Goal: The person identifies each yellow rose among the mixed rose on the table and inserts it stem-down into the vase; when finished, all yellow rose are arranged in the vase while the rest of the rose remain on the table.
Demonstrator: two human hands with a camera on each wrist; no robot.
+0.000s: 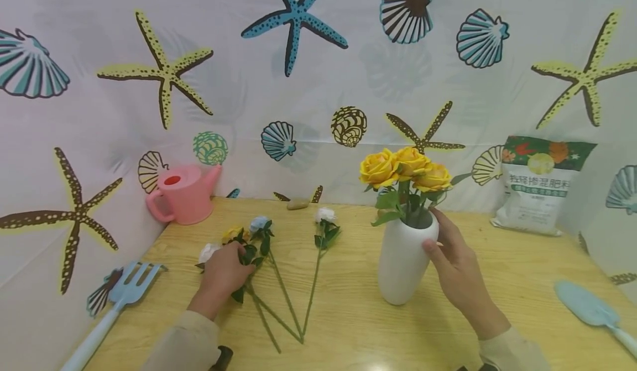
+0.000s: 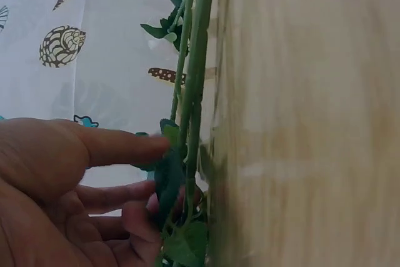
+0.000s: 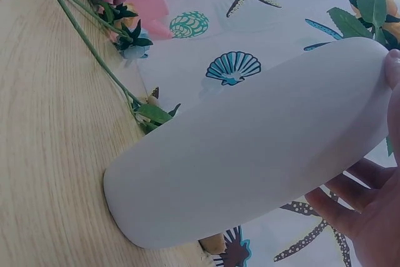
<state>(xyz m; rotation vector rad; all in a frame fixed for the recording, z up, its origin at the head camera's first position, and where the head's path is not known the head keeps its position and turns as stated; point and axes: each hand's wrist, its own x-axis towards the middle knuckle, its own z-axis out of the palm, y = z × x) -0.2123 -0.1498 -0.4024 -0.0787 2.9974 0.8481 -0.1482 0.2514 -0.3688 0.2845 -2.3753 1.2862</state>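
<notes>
A white vase [image 1: 402, 268] stands upright on the wooden table [image 1: 497, 282] with three yellow roses [image 1: 403, 169] in it. My right hand [image 1: 442, 248] grips the vase near its rim, thumb on the front and fingers round the back; the right wrist view shows the vase [image 3: 250, 154] close up. Several loose roses [image 1: 259, 226], white, yellow and blue, lie on the table to the left, and their stems [image 1: 283, 299] meet near the front edge. My left hand [image 1: 233, 268] lies on this bunch. In the left wrist view its fingers [image 2: 134, 195] pinch the green stems [image 2: 194, 73] and leaves.
A pink watering can [image 1: 181, 194] stands at the back left. A pale blue garden fork [image 1: 124, 291] lies at the left edge and a blue trowel [image 1: 592, 307] at the right. A fertiliser bag [image 1: 539, 186] leans on the starfish-and-shell curtain. A small stone [image 1: 297, 205] lies at the back.
</notes>
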